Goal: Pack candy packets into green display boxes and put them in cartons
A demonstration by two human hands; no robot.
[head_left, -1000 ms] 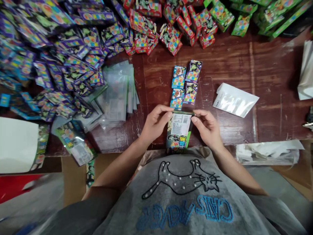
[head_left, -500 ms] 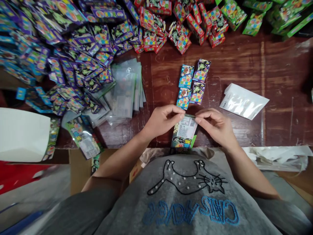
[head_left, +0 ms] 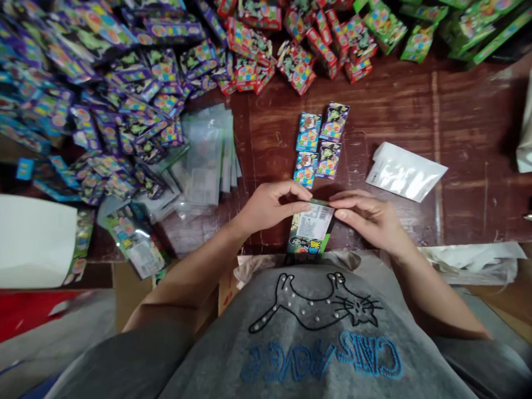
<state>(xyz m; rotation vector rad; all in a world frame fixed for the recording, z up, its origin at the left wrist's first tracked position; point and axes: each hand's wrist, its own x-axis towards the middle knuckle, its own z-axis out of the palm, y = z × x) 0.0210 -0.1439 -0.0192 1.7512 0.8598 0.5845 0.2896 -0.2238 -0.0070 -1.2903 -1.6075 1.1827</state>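
Note:
A printed plastic pouch (head_left: 315, 226) with a white label lies at the table's front edge, close to my body. My left hand (head_left: 272, 208) pinches its far left corner between thumb and fingers. At the far right corner, my right hand (head_left: 368, 215) grips the same edge, thumb below and fingers above. Just beyond the pouch stand two blue small boxes (head_left: 308, 132) and two purple small boxes (head_left: 333, 122), laid in two short columns. Whether the pouch's mouth is parted cannot be made out.
A white packet (head_left: 406, 172) lies to the right. Clear pouches (head_left: 201, 158) are stacked at left, near another filled-looking pouch (head_left: 135, 238). Heaps of purple boxes (head_left: 158, 72), red boxes (head_left: 296, 65) and green boxes (head_left: 419, 41) line the far side. A white sheet (head_left: 35, 241) sits at far left.
The view has shifted slightly, so the table's things appear a little further left. My right hand's fingers have straightened somewhat along the pouch's edge; both hands still hold it.

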